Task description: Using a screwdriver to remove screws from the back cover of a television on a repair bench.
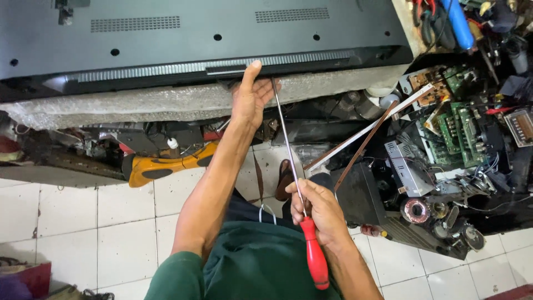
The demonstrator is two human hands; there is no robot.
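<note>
Left hand [251, 97]: we hold it flat against the near edge of the large dark grey flat-panel television back [194, 39], fingers together, thumb up on the ribbed vent strip; it grips nothing.

Right hand [319, 208]: closed around the long screwdriver with slim steel shaft and red plastic handle [300, 194], pinching the shaft just above the handle. The shaft runs up to the panel's near edge, tip just beside our left hand.

Bearing surface: the panel lies face down on a sheet of bubble wrap [139, 105] over a bench.

Handling note: we judge the work goes best with the shaft kept in line with the screw or seam, the left hand steadying the panel edge so the tip does not slip.

Surroundings: yellow-and-black board [166, 166] beneath the bench; green circuit boards [452, 128] and loose parts at the right; white tiled floor [72, 216].

Not determinable: the tip's exact seat, hidden under the panel lip; the panel's far edge, cut off.
</note>
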